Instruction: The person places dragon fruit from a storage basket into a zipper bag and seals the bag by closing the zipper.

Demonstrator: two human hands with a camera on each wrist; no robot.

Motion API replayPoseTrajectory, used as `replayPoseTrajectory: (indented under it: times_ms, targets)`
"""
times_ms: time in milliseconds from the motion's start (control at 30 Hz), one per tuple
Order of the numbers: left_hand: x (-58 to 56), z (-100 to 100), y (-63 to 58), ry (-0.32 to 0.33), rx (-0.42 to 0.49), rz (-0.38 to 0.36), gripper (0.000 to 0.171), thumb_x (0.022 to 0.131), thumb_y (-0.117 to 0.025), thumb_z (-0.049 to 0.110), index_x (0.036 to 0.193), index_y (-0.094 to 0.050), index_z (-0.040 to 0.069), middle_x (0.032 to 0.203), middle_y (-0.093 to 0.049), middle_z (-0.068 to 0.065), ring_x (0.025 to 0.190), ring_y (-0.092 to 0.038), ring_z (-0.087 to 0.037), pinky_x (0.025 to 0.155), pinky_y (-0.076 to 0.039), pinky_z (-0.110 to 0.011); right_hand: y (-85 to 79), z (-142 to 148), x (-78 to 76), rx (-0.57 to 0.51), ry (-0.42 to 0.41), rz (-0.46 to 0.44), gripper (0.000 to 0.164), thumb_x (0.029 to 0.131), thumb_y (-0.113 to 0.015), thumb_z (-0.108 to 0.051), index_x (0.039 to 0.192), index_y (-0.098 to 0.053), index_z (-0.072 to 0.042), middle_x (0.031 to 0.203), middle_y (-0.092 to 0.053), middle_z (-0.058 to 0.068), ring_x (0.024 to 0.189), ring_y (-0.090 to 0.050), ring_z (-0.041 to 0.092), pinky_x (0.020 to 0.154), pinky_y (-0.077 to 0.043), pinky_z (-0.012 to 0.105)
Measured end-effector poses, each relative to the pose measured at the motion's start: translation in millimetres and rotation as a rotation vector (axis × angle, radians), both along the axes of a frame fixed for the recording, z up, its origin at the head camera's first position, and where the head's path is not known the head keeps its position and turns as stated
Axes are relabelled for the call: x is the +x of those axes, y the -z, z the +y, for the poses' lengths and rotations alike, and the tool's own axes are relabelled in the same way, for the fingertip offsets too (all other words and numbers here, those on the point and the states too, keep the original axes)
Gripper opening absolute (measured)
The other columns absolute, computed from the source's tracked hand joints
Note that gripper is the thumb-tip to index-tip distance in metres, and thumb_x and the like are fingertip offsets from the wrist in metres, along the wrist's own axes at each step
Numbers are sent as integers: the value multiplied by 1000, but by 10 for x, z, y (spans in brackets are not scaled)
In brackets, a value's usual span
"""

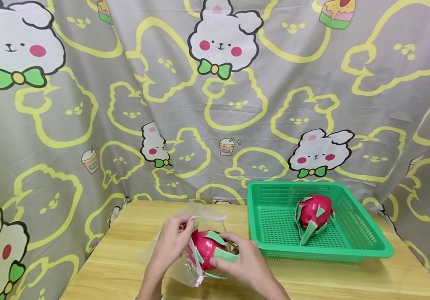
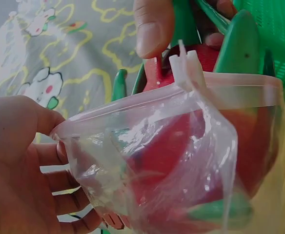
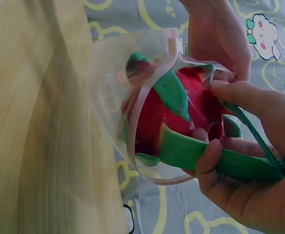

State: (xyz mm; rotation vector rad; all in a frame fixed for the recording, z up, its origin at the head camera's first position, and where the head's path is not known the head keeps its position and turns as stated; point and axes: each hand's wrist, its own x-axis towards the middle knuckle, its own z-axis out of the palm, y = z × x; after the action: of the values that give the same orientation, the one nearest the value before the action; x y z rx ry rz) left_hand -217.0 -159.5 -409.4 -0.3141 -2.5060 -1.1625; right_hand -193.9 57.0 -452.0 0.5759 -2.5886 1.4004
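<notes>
A red dragon fruit (image 1: 203, 246) with green scales is partway inside a clear plastic bag (image 1: 185, 273) with a pinkish zip edge. My left hand (image 1: 172, 238) pinches the bag's rim between thumb and forefinger, its other fingers spread along the outside in the left wrist view. From the other side, my right hand (image 1: 247, 260) grips the fruit by its long green scales. In the right wrist view the bag's mouth rings the fruit, and its scaly end sticks out into the right palm. A white slider (image 2: 189, 68) shows on the zip edge.
Right of my hands stands a green plastic basket (image 1: 372, 251) with perforated sides. Another dragon fruit (image 1: 316, 210) lies inside it. Everything is on a light wooden table (image 1: 110, 258), and a grey curtain (image 1: 185, 112) with cartoon rabbits hangs behind.
</notes>
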Motion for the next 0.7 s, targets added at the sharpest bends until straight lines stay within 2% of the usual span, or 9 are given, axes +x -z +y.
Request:
replayPoseTrajectory:
  times_ms: [167, 333, 500, 600, 700]
  targets:
    - [11, 3, 6, -5, 5, 39, 39, 94, -61, 6, 58, -48, 18, 65, -47, 8, 65, -48, -10, 63, -42, -26, 10, -31, 23, 48, 21, 103, 57, 77, -87, -48, 119, -74, -13, 109, -76, 2, 95, -70, 16, 76, -56, 32]
    - [7, 44, 17, 4, -3, 55, 42, 93, -62, 6, 58, -44, 18, 64, -45, 9, 63, -47, -9, 61, -41, -25, 25, -83, 42, 42, 32, 260, 51, 76, -89, -42, 110, -78, -6, 112, -76, 9, 101, -73, 25, 81, -59, 36]
    - [8, 58, 16, 5, -2, 54, 41, 94, -63, 7, 58, -46, 19, 64, -45, 10, 64, -48, -9, 61, -42, -25, 66, -150, 33, 25, -42, 382, 42, 79, -88, -35, 108, -77, -6, 118, -73, 18, 107, -71, 33, 85, -59, 44]
    - [13, 51, 17, 4, 7, 47, 41, 94, -63, 7, 59, -46, 18, 65, -47, 9, 64, -50, -9, 62, -43, -26, 97, -162, 27, 34, -109, 379, 38, 83, -85, -31, 110, -75, -7, 123, -70, 21, 113, -69, 34, 89, -57, 47]
    - [14, 45, 16, 4, 14, 46, 40, 95, -62, 7, 59, -46, 18, 66, -48, 9, 65, -50, -9, 63, -44, -26, 116, -153, 37, 55, -182, 319, 35, 89, -80, -28, 116, -73, -8, 133, -65, 21, 122, -63, 35, 94, -55, 47]
